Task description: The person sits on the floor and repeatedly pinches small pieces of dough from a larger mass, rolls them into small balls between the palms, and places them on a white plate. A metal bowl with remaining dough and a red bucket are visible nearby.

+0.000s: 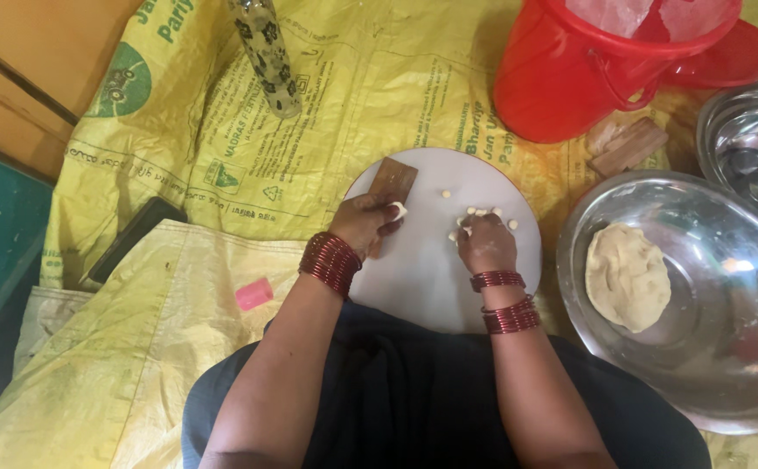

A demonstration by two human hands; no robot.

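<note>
A round white board [426, 269] lies on yellow sacking in front of me. My left hand [363, 222] grips a flat brown scraper [393, 179] that rests on the board's far left edge, with a bit of dough at the fingertips. My right hand [486, 243] presses down on small dough pieces [480, 212] near the board's middle. One loose dough bit [446, 194] lies apart, further back. Both wrists wear red bangles.
A large steel bowl [700, 347] with a dough lump [627, 276] sits at right, a smaller steel bowl [748, 139] behind it. A red bucket [570, 78] and wooden blocks [629, 144] stand beyond. A patterned bottle [268, 56], a dark flat object [131, 239] and a pink piece [254, 293] lie left.
</note>
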